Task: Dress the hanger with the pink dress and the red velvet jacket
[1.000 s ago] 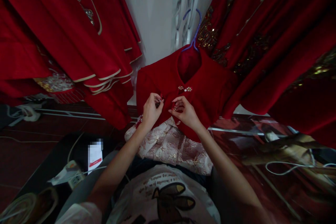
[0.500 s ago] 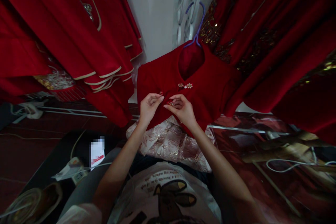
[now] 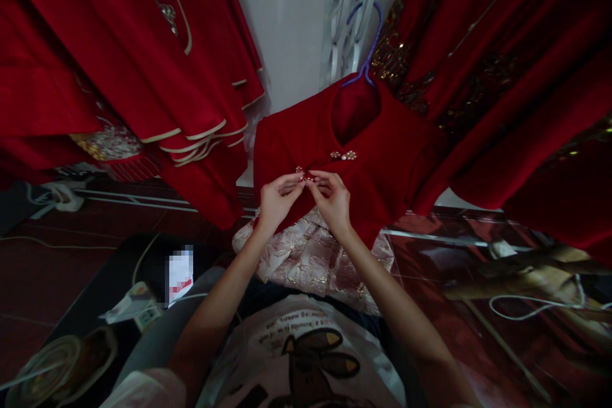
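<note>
A red velvet jacket [image 3: 382, 159] hangs in front of me on a purple hanger [image 3: 363, 44]. A pearl clasp [image 3: 343, 155] near its neckline is fastened. Just below and left of it, my left hand [image 3: 277, 199] and my right hand [image 3: 332, 199] meet at a second pearl clasp [image 3: 303, 174] on the jacket's front edge. Both hands are closed in a pinch on that clasp, fingertips touching. A pale pink and gold brocade skirt [image 3: 310, 258] hangs under the jacket, behind my wrists.
Red gowns with cream piping [image 3: 143, 64] hang at the left, red gowns with gold embroidery [image 3: 502, 64] at the right. A white wall and door [image 3: 296, 32] stand behind. On the dark glossy floor lie white cables [image 3: 530, 306], a power strip [image 3: 138, 312] and shoes.
My hands have drawn together: the two sides of the lower clasp, apart a second ago, now meet between my fingertips. The view has shifted slightly.
</note>
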Demonstrator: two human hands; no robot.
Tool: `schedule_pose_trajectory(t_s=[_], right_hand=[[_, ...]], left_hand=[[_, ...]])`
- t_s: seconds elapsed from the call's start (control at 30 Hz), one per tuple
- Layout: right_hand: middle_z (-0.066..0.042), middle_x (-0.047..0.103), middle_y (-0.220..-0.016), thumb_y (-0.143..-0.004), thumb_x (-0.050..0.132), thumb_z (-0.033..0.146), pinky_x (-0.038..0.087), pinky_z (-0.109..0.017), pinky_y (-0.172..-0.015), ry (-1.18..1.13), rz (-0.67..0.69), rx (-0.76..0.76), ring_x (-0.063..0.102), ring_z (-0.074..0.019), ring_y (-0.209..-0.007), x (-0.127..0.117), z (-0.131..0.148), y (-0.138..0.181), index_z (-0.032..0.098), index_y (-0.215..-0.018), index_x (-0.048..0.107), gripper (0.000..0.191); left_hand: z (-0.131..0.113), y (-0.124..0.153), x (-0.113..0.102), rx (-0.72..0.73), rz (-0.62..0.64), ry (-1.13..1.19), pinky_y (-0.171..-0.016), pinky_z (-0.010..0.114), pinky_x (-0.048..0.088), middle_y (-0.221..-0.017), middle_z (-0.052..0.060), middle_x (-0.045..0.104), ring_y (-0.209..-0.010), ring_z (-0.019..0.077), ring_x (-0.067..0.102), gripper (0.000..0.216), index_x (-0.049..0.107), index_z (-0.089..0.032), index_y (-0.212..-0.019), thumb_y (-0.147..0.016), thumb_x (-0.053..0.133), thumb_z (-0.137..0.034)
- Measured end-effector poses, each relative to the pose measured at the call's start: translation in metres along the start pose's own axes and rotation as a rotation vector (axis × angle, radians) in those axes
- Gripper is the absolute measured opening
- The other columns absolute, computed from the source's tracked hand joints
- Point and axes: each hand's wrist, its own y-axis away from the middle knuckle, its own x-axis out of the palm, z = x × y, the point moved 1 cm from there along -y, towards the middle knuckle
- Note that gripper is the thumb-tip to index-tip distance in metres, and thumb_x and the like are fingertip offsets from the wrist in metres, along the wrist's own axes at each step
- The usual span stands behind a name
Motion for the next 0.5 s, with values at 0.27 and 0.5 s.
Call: schedule_pose_trajectory(t_s=[0.27, 0.5], right_hand=[[-0.006, 0.062, -0.098, -0.089, 0.061, 0.031, 0.058, -0.027, -0.074, 0.042, -0.029, -0.056, 0.063, -0.0129, -0.080, 0.002, 0.005, -0.002, 0.021, -0.103, 0.068, 0.020], [-0.006, 0.069, -0.101, -0.090, 0.057, 0.031, 0.058, -0.027, -0.075, 0.023, 0.060, -0.011, 0.067, -0.0142, -0.085, -0.008, 0.002, -0.003, 0.020, -0.103, 0.066, 0.019]], left_hand=[[0.000, -0.003, -0.005, 0.049, 0.011, -0.152, -0.081, 0.033, 0.061, -0.095, 0.006, 0.076, -0.079, 0.0170, 0.073, 0.022, 0.074, -0.018, -0.097, -0.079, 0.068, -0.030], [0.002, -0.017, -0.017, 0.082, 0.168, -0.098, -0.085, 0.028, 0.056, -0.099, 0.007, 0.073, -0.089, 0.0148, 0.071, 0.023, 0.065, -0.016, -0.103, -0.083, 0.065, -0.028]])
